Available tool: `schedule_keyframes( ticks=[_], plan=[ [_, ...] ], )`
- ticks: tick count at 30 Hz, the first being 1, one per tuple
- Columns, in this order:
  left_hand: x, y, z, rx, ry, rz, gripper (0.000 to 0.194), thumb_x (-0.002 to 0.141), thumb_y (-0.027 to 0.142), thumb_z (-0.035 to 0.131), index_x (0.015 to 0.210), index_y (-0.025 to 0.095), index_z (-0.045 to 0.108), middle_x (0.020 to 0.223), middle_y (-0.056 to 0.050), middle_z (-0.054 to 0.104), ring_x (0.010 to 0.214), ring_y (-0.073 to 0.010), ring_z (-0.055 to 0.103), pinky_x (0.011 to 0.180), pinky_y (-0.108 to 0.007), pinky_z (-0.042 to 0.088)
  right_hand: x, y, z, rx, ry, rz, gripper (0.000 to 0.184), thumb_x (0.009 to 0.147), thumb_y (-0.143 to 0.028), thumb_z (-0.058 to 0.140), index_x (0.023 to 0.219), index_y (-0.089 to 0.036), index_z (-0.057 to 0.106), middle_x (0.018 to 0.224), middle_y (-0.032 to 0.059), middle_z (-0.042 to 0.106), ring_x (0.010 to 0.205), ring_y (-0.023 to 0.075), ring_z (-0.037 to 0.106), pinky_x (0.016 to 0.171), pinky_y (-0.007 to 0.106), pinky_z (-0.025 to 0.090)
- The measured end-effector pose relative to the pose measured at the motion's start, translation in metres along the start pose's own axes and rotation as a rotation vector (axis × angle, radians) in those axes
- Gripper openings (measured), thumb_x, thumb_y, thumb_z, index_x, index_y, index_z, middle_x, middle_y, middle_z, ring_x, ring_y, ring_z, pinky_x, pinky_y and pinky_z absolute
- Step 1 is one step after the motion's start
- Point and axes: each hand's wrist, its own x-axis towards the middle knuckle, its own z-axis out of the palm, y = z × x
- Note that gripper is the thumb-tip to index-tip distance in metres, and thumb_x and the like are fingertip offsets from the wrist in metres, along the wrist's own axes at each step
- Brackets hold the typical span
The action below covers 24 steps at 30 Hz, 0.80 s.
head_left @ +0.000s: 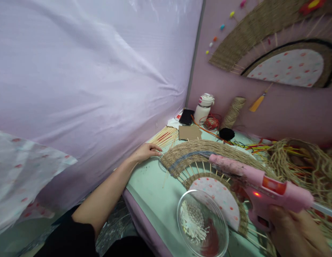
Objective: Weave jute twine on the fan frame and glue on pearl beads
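Observation:
My right hand [294,225] is wrapped round the grip of a pink glue gun [243,175], which has a lit orange light and a clear glue stick at its back. Its nozzle points left, over the blue-grey band of a half-round woven fan [203,144] made of cord and thin sticks. Inside the fan's arc lies a white half-circle panel [221,200] with red dots. At the fan's left end, my left hand [147,152] has its fingertips pinched together by the stick ends; what they hold is too small to make out.
A clear plastic bowl [224,228] of white stamens and beads stands at the front. Thin sticks [164,135], brown card [189,132], a white bottle [202,112] and a twine spool [234,112] lie behind. Loose twine [291,160] heaps at right. A similar fan [243,39] hangs above.

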Motion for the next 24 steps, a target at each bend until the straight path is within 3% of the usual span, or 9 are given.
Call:
schedule_keyframes(
  ticks=[3,9,13,16,24],
  plan=[
    [0.0,0.001,0.002,0.074,-0.005,0.029,0.042,0.057,0.047,0.074,0.082,0.014,0.069,0.051,0.009,0.023,0.05,-0.0084,0.024,0.05,-0.024,0.017,0.0,0.0,-0.002,-0.05,-0.075,-0.029,0.037,0.065,-0.046,0.058,0.039,-0.022,0.049,0.04,0.0012,0.044,0.034,0.0143,0.037,0.029,0.024,0.033],
    [-0.004,0.007,0.008,0.143,0.041,0.024,0.044,0.056,0.05,0.073,0.081,0.014,0.069,0.05,0.008,0.027,0.051,-0.0093,0.028,0.051,-0.024,0.019,0.003,-0.013,0.005,-0.017,-0.024,-0.037,0.039,0.064,-0.05,0.057,0.038,-0.022,0.048,0.037,0.0009,0.04,0.031,0.0144,0.035,0.026,0.025,0.03],
    [-0.007,0.007,0.012,0.198,0.121,0.017,0.043,0.058,0.05,0.071,0.083,0.015,0.071,0.056,0.004,0.047,0.056,-0.0119,0.041,0.055,-0.025,0.029,0.001,-0.009,0.005,0.034,-0.021,-0.008,0.037,0.061,-0.049,0.062,0.039,-0.022,0.05,0.04,0.0012,0.043,0.033,0.0141,0.035,0.026,0.024,0.031],
    [-0.009,0.006,0.015,0.255,0.186,0.053,0.04,0.061,0.049,0.069,0.085,0.017,0.072,0.077,-0.002,0.064,0.07,-0.0163,0.052,0.064,-0.026,0.036,0.0,-0.006,0.004,0.038,-0.012,-0.017,0.037,0.061,-0.049,0.062,0.04,-0.021,0.05,0.04,0.0007,0.042,0.034,0.0137,0.035,0.027,0.024,0.032],
    [-0.013,0.008,0.021,0.422,0.238,0.065,0.036,0.067,0.049,0.066,0.086,0.019,0.072,0.09,-0.007,0.068,0.083,-0.0217,0.057,0.071,-0.03,0.039,0.002,-0.01,0.005,0.007,-0.018,-0.043,0.038,0.064,-0.048,0.059,0.039,-0.023,0.047,0.038,-0.0001,0.04,0.032,0.0147,0.038,0.027,0.025,0.035]
  ],
)
